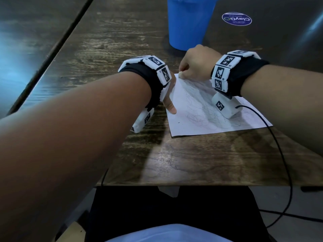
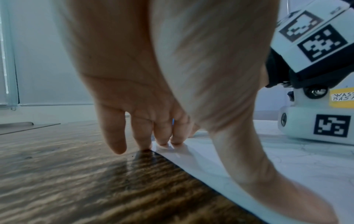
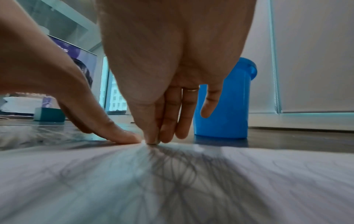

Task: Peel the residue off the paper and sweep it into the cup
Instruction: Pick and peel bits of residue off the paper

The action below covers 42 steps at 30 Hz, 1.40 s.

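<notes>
A white paper (image 1: 201,117) covered in grey scribbles lies on the wooden table, and a blue cup (image 1: 188,23) stands just beyond its far corner. My left hand (image 1: 170,106) lies on the paper's left edge. Its straight fingers (image 2: 162,141) and thumb press the sheet (image 2: 287,166) down. My right hand (image 1: 181,75) is curled at the far corner of the paper. In the right wrist view its thumb and forefinger (image 3: 149,141) pinch together on the paper (image 3: 172,181) around a tiny dark bit of residue (image 3: 152,143). The cup (image 3: 224,113) stands close behind those fingers.
A black cable (image 1: 279,151) runs from my right wrist over the paper's right side and off the table's near edge (image 1: 192,185). A round blue sticker (image 1: 236,18) sits on a dark surface right of the cup. A teal box (image 3: 49,114) stands far left.
</notes>
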Available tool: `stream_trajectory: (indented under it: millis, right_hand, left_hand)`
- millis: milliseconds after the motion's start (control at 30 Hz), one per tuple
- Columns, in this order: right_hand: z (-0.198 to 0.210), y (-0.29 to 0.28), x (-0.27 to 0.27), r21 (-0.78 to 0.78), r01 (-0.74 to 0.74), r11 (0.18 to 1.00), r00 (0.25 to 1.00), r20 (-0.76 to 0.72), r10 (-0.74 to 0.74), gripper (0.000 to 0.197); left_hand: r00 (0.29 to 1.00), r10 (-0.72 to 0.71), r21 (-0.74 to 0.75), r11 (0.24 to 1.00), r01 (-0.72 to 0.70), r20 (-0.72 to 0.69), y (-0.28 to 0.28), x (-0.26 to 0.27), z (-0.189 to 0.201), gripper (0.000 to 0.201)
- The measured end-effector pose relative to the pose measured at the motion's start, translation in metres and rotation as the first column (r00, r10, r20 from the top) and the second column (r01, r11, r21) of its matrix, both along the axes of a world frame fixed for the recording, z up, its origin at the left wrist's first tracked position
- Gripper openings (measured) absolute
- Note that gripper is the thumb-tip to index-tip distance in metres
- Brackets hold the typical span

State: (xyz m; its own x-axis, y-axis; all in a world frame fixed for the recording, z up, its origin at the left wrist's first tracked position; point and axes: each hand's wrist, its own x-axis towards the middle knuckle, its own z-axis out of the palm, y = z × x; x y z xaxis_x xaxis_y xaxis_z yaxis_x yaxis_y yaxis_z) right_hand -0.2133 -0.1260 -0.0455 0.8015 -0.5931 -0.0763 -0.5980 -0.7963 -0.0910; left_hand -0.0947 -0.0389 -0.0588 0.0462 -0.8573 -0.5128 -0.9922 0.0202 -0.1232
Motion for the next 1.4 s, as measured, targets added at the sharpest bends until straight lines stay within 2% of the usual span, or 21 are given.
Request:
stream_trajectory:
  millis: [67,167,233,367,500,533,633,733,867,1033,1100,1233,1400]
  right_hand:
    - [0.0,0.001,0.0,0.02,-0.03,0.999,0.999,-0.025,0.031,0.019]
    - [0.007,0.002,-0.003,0.101,-0.096,0.99,0.992,-0.077,0.104,0.017]
    - [0.011,0.002,-0.003,0.11,-0.12,0.987,0.984,-0.118,0.133,0.017]
    - [0.007,0.0,0.005,0.016,-0.053,0.998,0.995,-0.088,0.054,0.015]
    - [0.003,0.002,0.008,-0.035,-0.021,0.999,0.998,-0.057,0.019,0.017]
    - [0.002,0.001,0.007,-0.035,-0.044,0.998,0.997,-0.061,0.042,0.018]
    - [0.008,0.001,0.002,0.035,-0.115,0.993,0.986,-0.12,0.119,0.018]
    - [0.013,0.0,0.0,0.071,-0.143,0.987,0.974,-0.167,0.153,0.017]
    - [0.006,0.0,0.004,-0.015,-0.101,0.995,0.99,-0.095,0.099,0.018]
    - [0.002,0.0,0.003,0.068,-0.082,0.994,0.996,0.047,0.079,0.019]
    - [0.001,-0.002,0.001,0.101,-0.103,0.99,0.994,0.039,0.099,0.015]
    - [0.007,-0.003,-0.002,0.217,-0.096,0.971,0.991,-0.073,0.115,0.007]
    - [0.001,-0.004,0.003,0.119,-0.035,0.992,0.999,0.02,0.033,0.012]
  left_hand:
    - [1.0,0.004,-0.008,1.0,-0.004,-0.002,0.0,0.001,-0.002,0.144]
    - [1.0,-0.016,-0.038,0.999,0.016,0.0,-0.005,0.005,-0.006,0.109]
    - [1.0,-0.025,-0.031,0.999,0.025,0.008,-0.007,0.006,-0.009,0.098]
    - [1.0,-0.005,-0.032,0.999,0.004,-0.02,-0.009,0.007,-0.011,0.101]
    - [1.0,-0.023,-0.016,1.0,0.023,0.002,-0.007,0.006,-0.009,0.12]
    - [1.0,-0.023,-0.018,1.0,0.023,0.001,-0.007,0.006,-0.009,0.12]
    - [1.0,-0.027,-0.042,0.999,0.027,-0.001,-0.01,0.008,-0.012,0.102]
    - [0.999,-0.033,-0.063,0.997,0.034,0.018,-0.01,0.007,-0.012,0.096]
    - [0.999,-0.036,-0.056,0.998,0.036,0.01,-0.011,0.006,-0.013,0.102]
    - [0.999,-0.034,-0.084,0.996,0.035,0.014,-0.007,0.009,-0.014,0.103]
    - [0.999,-0.037,-0.089,0.995,0.037,0.006,-0.004,0.008,-0.013,0.104]
    - [1.0,-0.031,-0.068,0.997,0.031,0.0,-0.005,0.007,-0.011,0.102]
    - [1.0,-0.009,-0.048,0.999,0.009,0.01,-0.008,0.007,-0.012,0.102]
